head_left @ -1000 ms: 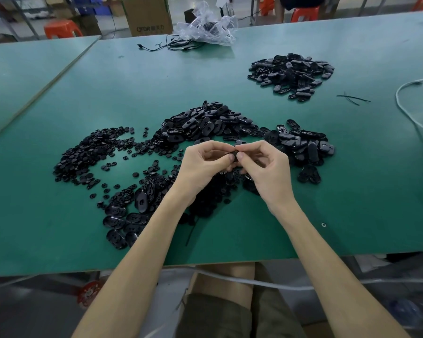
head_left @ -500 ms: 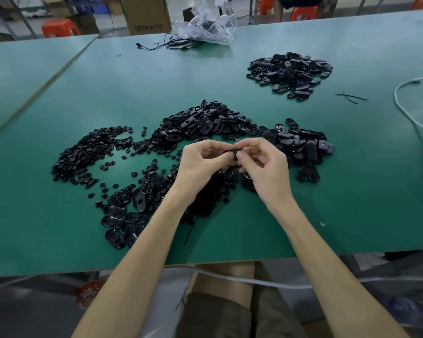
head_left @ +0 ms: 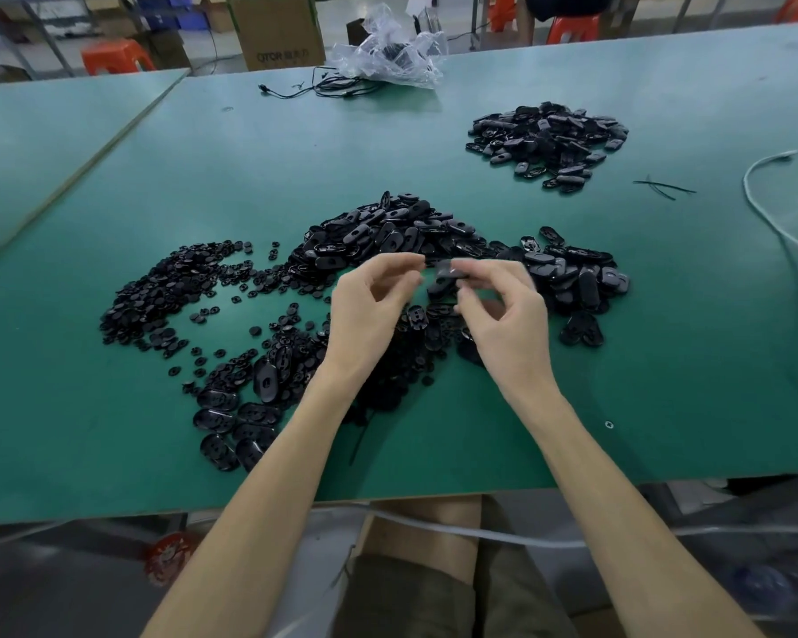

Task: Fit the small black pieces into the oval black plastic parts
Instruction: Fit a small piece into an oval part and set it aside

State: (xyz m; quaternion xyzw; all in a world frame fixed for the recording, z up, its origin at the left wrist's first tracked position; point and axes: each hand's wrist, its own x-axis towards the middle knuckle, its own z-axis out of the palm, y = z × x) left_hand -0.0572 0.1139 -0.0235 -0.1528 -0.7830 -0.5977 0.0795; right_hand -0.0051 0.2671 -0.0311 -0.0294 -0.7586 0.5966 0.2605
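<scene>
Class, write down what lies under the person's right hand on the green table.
Black oval plastic parts and small black pieces lie loose on the green table beneath the right hand. Whatever sits directly below the palm and wrist is covered.

A wide green table [head_left: 664, 361] fills the view, with a second green table [head_left: 42, 154] butted against its left edge. Beyond the far edge stand a cardboard box [head_left: 275, 34], orange plastic stools [head_left: 116, 57] and blue crates [head_left: 180, 11] on a grey floor. A crumpled clear plastic bag [head_left: 388, 52] and a black cable [head_left: 323, 87] lie at the far side, and a white cable [head_left: 784, 232] lies along the right.
</scene>
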